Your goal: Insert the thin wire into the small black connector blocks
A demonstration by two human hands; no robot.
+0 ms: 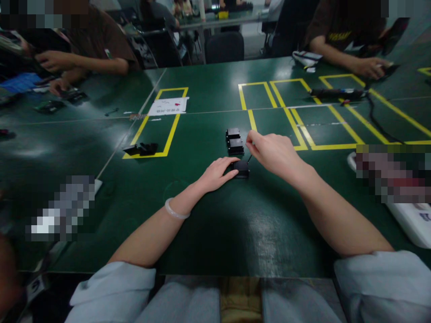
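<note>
A small black box-shaped part [241, 168] lies on the green table in front of me. My left hand [219, 174], with a pale bracelet at the wrist, grips its left side between thumb and fingers. Above its right edge, my right hand [269, 150] pinches a thin dark rod [249, 159] that slants down to the part. The rod's upper end is hidden in my fingers, and its exact kind is unclear. Just beyond stand two similar black parts, a nearer one [235, 144] and a farther one [233, 133], close together.
Yellow tape outlines [173, 134] mark the green table [202, 242]. A paper sheet [168, 106] and a black item [141, 149] lie left. White-edged objects [409, 224] flank me, partly blurred out. Across the table, co-workers' hands [370, 68] handle dark items. A cable [373, 112] runs at right.
</note>
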